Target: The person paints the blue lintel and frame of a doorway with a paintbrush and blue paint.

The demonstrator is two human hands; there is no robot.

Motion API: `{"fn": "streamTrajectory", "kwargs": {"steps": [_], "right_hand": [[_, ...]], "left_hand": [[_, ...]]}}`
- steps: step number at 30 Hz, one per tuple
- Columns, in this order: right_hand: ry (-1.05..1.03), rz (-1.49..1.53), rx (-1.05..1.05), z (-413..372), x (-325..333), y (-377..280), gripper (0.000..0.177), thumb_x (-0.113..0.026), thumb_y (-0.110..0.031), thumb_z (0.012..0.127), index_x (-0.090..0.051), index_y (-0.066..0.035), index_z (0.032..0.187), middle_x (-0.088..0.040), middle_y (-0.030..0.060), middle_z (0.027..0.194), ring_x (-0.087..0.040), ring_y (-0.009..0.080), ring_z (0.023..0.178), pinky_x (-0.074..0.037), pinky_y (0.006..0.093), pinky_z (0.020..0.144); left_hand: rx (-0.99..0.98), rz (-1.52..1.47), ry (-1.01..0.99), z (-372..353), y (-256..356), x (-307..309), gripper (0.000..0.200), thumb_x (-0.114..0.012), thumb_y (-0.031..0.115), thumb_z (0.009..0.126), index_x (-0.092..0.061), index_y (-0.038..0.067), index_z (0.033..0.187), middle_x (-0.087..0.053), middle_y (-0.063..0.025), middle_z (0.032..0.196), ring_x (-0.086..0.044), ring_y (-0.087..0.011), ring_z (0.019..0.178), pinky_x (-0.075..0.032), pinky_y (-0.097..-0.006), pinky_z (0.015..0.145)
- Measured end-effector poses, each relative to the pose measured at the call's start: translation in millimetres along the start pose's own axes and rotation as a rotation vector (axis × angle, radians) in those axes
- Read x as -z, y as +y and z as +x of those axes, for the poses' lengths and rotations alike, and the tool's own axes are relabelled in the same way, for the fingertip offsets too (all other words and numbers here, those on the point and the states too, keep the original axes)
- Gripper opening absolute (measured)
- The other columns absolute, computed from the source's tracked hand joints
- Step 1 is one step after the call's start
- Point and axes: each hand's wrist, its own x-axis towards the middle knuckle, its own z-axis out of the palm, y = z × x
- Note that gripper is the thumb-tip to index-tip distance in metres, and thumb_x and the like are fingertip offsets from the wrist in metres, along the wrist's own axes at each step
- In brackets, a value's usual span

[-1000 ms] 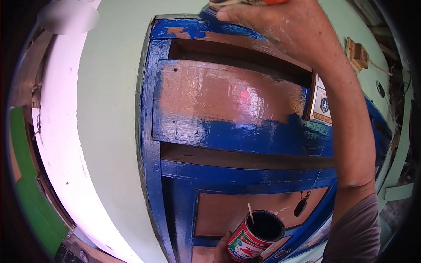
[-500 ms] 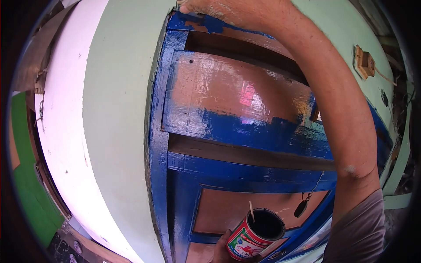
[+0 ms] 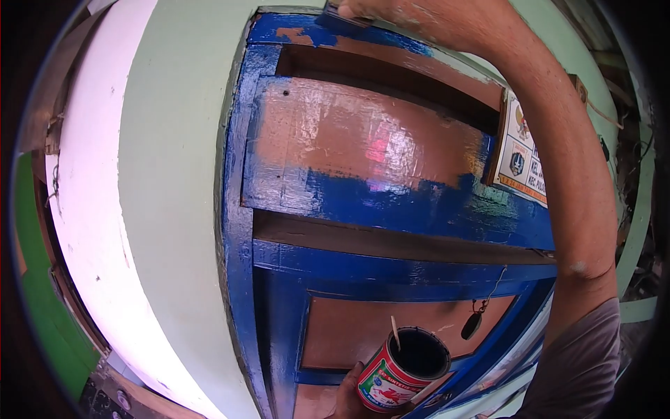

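Reaching up, you have your right hand (image 3: 401, 15) closed in a grip on the brush (image 3: 343, 19) at the top of the door frame (image 3: 269, 31), while your left hand (image 3: 347, 399) clasps the paint can (image 3: 392, 380) low and upright, probably against spilling.

Bare arms, one short grey sleeve.

The right arm (image 3: 558, 160) is uncovered up to past the elbow, where a loose grey T-shirt sleeve (image 3: 579, 363) begins. Pale flecks dot the right hand (image 3: 377, 10), and a small pale smudge (image 3: 578, 266) sits near the elbow. Of the left hand (image 3: 345, 398) only bare fingers show.
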Motion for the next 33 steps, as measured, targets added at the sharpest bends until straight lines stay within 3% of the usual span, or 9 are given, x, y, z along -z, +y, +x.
{"fn": "streamTrajectory", "kwargs": {"steps": [6, 9, 15, 18, 21, 24, 27, 30, 33], "right_hand": [[-0.112, 0.015, -0.055, -12, 15, 11, 0.025, -0.075, -0.018, 0.093, -0.075, -0.002, 0.111, -0.074, 0.0109, 0.089, -0.067, 0.0178, 0.081, -0.054, 0.0360, 0.077], [-0.101, 0.001, -0.076, -24, 22, 22, 0.024, -0.075, -0.018, 0.093, -0.076, -0.002, 0.111, -0.074, 0.0104, 0.089, -0.067, 0.0174, 0.082, -0.054, 0.0358, 0.079], [-0.047, -0.053, -0.068, -48, 29, 45, 0.027, -0.076, -0.023, 0.095, -0.075, -0.003, 0.113, -0.075, 0.0112, 0.096, -0.068, 0.0183, 0.090, -0.055, 0.0363, 0.086], [-0.149, 0.064, -0.157, -49, 46, 59, 0.029, -0.077, -0.026, 0.095, -0.075, -0.003, 0.114, -0.074, 0.0120, 0.101, -0.068, 0.0189, 0.096, -0.056, 0.0363, 0.090], [-0.170, 0.055, -0.230, -56, 49, 66, 0.030, -0.078, -0.027, 0.094, -0.076, -0.005, 0.114, -0.074, 0.0114, 0.104, -0.068, 0.0193, 0.099, -0.056, 0.0362, 0.091], [-0.100, -0.070, -0.236, -69, 47, 70, 0.030, -0.078, -0.027, 0.094, -0.076, -0.006, 0.115, -0.073, 0.0100, 0.105, -0.068, 0.0192, 0.100, -0.056, 0.0364, 0.092], [-0.097, -0.080, -0.254, -81, 53, 81, 0.029, -0.078, -0.028, 0.093, -0.077, -0.008, 0.115, -0.073, 0.0085, 0.106, -0.068, 0.0188, 0.101, -0.056, 0.0363, 0.092], [-0.153, -0.067, -0.359, -76, 59, 96, 0.029, -0.078, -0.029, 0.093, -0.077, -0.009, 0.114, -0.073, 0.0078, 0.105, -0.068, 0.0185, 0.102, -0.056, 0.0359, 0.093], [-0.119, -0.064, -0.335, -89, 62, 96, 0.029, -0.079, -0.029, 0.093, -0.077, -0.009, 0.114, -0.072, 0.0073, 0.106, -0.068, 0.0184, 0.103, -0.056, 0.0361, 0.093]], "left_hand": [[-0.139, 0.257, 0.071, 1, -6, -16, 0.083, -0.057, 0.071, 0.093, -0.047, 0.015, 0.153, -0.053, -0.0144, 0.152, -0.056, -0.0367, 0.135, -0.058, -0.0577, 0.095], [0.011, 0.132, -0.151, 4, 1, 18, 0.083, -0.052, 0.072, 0.095, -0.047, 0.015, 0.154, -0.050, -0.0129, 0.155, -0.050, -0.0353, 0.140, -0.052, -0.0583, 0.104], [-0.554, 1.020, -0.116, 13, -16, 30, 0.088, -0.074, 0.055, 0.090, -0.037, 0.013, 0.157, -0.046, -0.0122, 0.157, -0.046, -0.0295, 0.142, -0.040, -0.0516, 0.117], [0.145, -0.049, -0.019, 3, 6, -22, 0.102, -0.090, 0.038, 0.080, -0.030, 0.011, 0.158, -0.046, -0.0135, 0.157, -0.045, -0.0277, 0.144, -0.036, -0.0479, 0.122], [-0.645, 1.252, -0.117, 15, -18, 46, 0.101, -0.090, 0.040, 0.080, -0.032, 0.010, 0.157, -0.048, -0.0137, 0.156, -0.047, -0.0293, 0.143, -0.038, -0.0495, 0.120], [-0.417, 1.447, 0.057, 12, -9, 39, 0.093, -0.085, 0.044, 0.084, -0.035, 0.010, 0.155, -0.049, -0.0143, 0.154, -0.050, -0.0316, 0.139, -0.039, -0.0502, 0.119], [0.052, 0.049, -0.050, 13, -3, -21, 0.089, -0.082, 0.045, 0.087, -0.037, 0.010, 0.154, -0.051, -0.0145, 0.153, -0.053, -0.0305, 0.137, -0.036, -0.0491, 0.121], [-0.340, 1.151, 0.058, 15, -11, 14, 0.089, -0.083, 0.045, 0.086, -0.037, 0.010, 0.154, -0.053, -0.0157, 0.151, -0.054, -0.0280, 0.136, -0.035, -0.0476, 0.122], [-0.067, 0.202, 0.123, 16, -12, -15, 0.089, -0.085, 0.042, 0.084, -0.039, 0.009, 0.152, -0.056, -0.0143, 0.149, -0.054, -0.0251, 0.136, -0.035, -0.0477, 0.121]]}}
